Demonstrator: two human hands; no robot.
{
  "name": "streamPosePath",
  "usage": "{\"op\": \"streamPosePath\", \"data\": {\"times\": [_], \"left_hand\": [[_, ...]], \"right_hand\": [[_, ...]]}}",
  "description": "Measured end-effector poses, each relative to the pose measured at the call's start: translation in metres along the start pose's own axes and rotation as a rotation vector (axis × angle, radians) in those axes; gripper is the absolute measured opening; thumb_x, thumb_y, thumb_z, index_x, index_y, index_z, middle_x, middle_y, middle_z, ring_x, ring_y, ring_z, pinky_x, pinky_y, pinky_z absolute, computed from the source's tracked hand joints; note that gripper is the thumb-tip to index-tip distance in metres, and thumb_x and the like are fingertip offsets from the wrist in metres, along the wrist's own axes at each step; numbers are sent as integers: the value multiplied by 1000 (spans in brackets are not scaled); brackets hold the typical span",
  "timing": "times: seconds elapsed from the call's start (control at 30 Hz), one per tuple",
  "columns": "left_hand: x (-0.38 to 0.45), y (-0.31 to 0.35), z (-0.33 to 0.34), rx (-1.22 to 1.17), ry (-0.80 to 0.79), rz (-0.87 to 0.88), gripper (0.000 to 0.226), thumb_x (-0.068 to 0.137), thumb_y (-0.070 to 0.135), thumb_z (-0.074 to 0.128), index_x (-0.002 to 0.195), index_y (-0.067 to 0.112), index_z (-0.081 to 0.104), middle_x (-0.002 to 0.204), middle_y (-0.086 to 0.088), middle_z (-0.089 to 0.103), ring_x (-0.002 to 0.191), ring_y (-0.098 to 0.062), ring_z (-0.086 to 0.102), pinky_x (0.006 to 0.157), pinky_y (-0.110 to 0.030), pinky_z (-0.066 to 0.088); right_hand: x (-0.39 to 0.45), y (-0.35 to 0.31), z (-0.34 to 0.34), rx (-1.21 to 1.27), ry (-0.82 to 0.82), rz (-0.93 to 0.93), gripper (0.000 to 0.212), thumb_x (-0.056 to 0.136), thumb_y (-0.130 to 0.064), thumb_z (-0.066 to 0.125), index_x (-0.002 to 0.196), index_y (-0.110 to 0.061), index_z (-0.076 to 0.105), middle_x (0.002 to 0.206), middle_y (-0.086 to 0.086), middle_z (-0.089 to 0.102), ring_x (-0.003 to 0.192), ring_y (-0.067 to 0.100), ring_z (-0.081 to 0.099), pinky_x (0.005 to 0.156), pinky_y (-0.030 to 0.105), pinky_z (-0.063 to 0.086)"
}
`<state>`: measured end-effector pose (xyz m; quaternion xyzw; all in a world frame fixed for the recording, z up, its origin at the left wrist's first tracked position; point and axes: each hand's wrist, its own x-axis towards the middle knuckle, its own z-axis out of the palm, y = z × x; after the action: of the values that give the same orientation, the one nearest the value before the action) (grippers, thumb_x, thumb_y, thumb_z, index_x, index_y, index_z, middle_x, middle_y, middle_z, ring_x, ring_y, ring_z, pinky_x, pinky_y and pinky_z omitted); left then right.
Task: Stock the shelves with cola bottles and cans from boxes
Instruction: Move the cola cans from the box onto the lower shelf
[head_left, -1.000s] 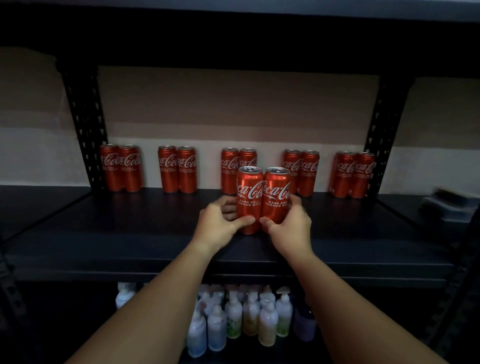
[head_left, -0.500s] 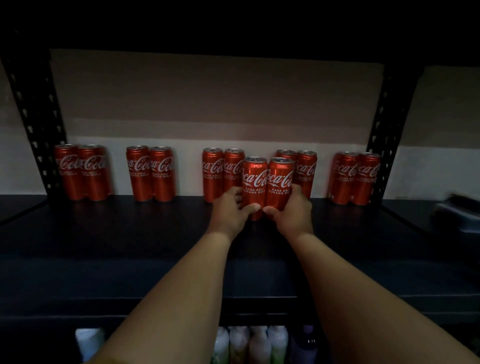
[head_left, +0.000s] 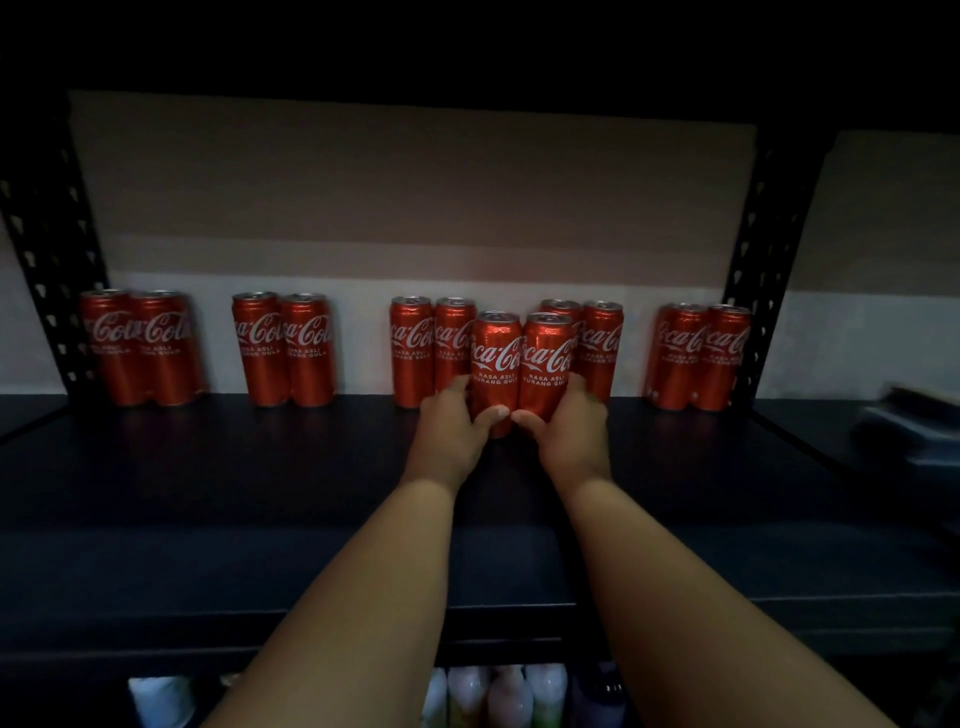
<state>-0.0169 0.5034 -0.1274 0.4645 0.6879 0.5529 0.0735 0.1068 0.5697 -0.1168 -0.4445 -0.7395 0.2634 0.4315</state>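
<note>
Two red cola cans stand side by side on the dark shelf (head_left: 260, 493), just in front of the back row. My left hand (head_left: 452, 431) grips the left can (head_left: 495, 358) low down, thumb across its front. My right hand (head_left: 571, 431) grips the right can (head_left: 545, 358) the same way. Behind them, pairs of matching cans line the wall: far left pair (head_left: 137, 348), second pair (head_left: 283, 348), a third pair (head_left: 423, 348) and a fourth pair (head_left: 600, 343) partly hidden by the held cans, and a far right pair (head_left: 701, 356).
Black perforated uprights stand at the left (head_left: 49, 270) and right (head_left: 753, 270) of the bay. An upper shelf overhangs in darkness. A blurred dark object (head_left: 909, 421) lies on the right neighbouring shelf. Plastic bottles (head_left: 493, 696) fill the shelf below.
Both hands have pushed the two cans farther back on the shelf, closer to the back row. My view has moved nearer and upward.
</note>
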Motion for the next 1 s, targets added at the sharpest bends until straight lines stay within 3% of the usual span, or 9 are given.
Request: {"op": "streamPosePath", "data": {"times": [0.17, 0.67, 1.0], "left_hand": [[3, -5, 2, 36, 1, -1, 57, 90, 36, 77, 140, 25, 55, 135, -6, 62, 124, -24, 60, 108, -52, 50], [5, -4, 1, 142, -6, 36, 57, 93, 35, 74, 142, 17, 54, 135, -8, 64, 125, -26, 61, 107, -50, 51], [19, -24, 8, 194, -19, 9, 71, 85, 58, 66, 145, 26, 48, 135, -8, 63, 124, -26, 61, 104, -52, 52]], "right_hand": [[0, 0, -1, 42, -29, 3, 69, 81, -20, 84, 140, -12, 48, 136, 10, 59, 128, 29, 56, 109, 43, 44], [1, 0, 0, -23, -80, 28, 68, 88, -6, 74, 147, -12, 41, 140, 14, 52, 129, 30, 53, 110, 41, 41], [5, -1, 4, -54, -83, 45, 68, 88, -6, 74, 146, -12, 40, 142, 16, 51, 131, 32, 52, 112, 46, 42]]}}
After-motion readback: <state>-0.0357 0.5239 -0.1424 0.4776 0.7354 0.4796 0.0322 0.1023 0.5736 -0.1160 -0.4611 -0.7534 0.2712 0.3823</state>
